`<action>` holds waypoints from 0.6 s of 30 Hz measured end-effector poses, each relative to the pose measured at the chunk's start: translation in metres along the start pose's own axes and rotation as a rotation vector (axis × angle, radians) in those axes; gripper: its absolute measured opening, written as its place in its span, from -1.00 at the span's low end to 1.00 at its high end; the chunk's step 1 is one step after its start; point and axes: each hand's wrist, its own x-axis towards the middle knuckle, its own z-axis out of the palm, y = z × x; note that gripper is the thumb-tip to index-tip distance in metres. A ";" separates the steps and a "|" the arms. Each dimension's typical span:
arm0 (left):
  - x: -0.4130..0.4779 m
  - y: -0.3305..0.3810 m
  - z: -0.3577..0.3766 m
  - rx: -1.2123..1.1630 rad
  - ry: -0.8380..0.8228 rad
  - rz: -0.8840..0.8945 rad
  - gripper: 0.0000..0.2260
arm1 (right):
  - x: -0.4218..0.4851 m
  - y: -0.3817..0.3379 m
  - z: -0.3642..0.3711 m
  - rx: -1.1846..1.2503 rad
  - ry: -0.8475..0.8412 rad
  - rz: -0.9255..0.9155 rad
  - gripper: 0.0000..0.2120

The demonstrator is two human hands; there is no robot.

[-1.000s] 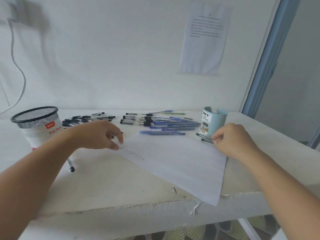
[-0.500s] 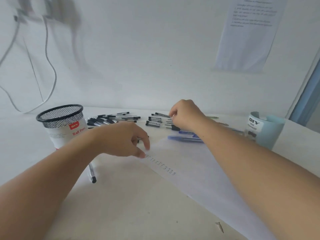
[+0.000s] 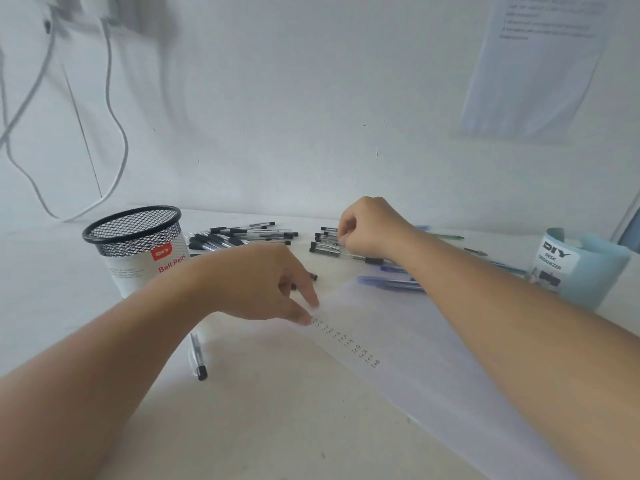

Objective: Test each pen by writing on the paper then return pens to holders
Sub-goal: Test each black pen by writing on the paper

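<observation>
A white sheet of paper (image 3: 433, 358) with a column of small pen marks lies across the table. My left hand (image 3: 263, 282) presses its fingertips on the sheet's far left corner. My right hand (image 3: 370, 226) reaches over the paper to a row of black-capped pens (image 3: 325, 245) and pinches one of them. More black pens (image 3: 242, 235) lie in a heap behind my left hand. Blue pens (image 3: 391, 282) lie along the sheet's far edge. A black mesh holder (image 3: 138, 244) labelled "Ball Pens" stands at the left, a light blue holder (image 3: 585, 271) at the right.
One black-capped pen (image 3: 197, 358) lies alone on the table under my left forearm. A green pen (image 3: 446, 236) lies near the wall. White cables (image 3: 114, 133) hang on the wall at the left, and a printed sheet (image 3: 533, 64) is stuck on it at the right.
My right hand went from beside the blue holder across the paper to the row of black pens and has closed on one. The view swung left and closer. My left hand stayed on the paper.
</observation>
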 end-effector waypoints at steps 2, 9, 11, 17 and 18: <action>0.000 0.000 -0.001 -0.008 0.006 -0.005 -0.83 | -0.011 -0.014 -0.002 0.085 -0.135 -0.056 -0.89; -0.001 -0.001 0.000 -0.007 0.012 0.002 -0.81 | -0.019 -0.035 0.007 0.170 -0.346 -0.111 -0.92; 0.000 -0.001 0.000 -0.002 0.015 0.006 -0.81 | -0.018 -0.038 0.007 0.155 -0.358 -0.102 -0.93; 0.001 -0.002 0.001 0.001 0.019 0.010 -0.82 | -0.020 -0.034 0.009 0.170 -0.264 -0.030 -0.94; 0.001 -0.002 0.000 -0.001 0.018 0.012 -0.82 | -0.021 -0.033 0.006 0.226 -0.226 -0.008 -0.96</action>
